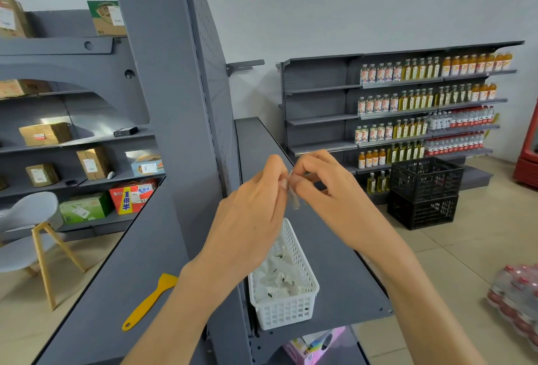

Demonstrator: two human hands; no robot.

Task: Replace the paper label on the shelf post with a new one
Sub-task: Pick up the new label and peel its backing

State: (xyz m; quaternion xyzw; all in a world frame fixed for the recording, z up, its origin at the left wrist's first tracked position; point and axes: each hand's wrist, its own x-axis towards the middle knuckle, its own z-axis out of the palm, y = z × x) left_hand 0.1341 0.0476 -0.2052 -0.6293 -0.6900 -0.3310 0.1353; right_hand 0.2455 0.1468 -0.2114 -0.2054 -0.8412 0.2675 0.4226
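Fingertips of both hands meet on a small pale label [293, 193], held in the air above the shelf [334, 262], just right of the post [174, 102].

- Left hand [256, 213]: thumb and forefinger closed on the label's left edge.
- Right hand [329, 187]: fingertips pinched on its upper right edge; other fingers curled.
- Label hangs edge-on between the two pinches; print not readable. Cannot tell whether it is the old one or the new.

Handling, as a judgement: thin paper or film, near weightless, limp, quick to crease or tear. If it has a sticky back it will likely cling to skin and to itself. Best held by the very edges or one corner, with light pinches, keeping the face flat. Peeling a backing would call for a nail under a corner.

Containers:
- White basket [311, 286] on the shelf below the hands, perforated walls, holding crumpled white scraps with dark marks, probably spent labels or backings.
- Two black crates [422, 193] stacked on the floor beyond; contents unclear.

Yellow scraper [148, 302] lies on the shelf left of the post, untouched.
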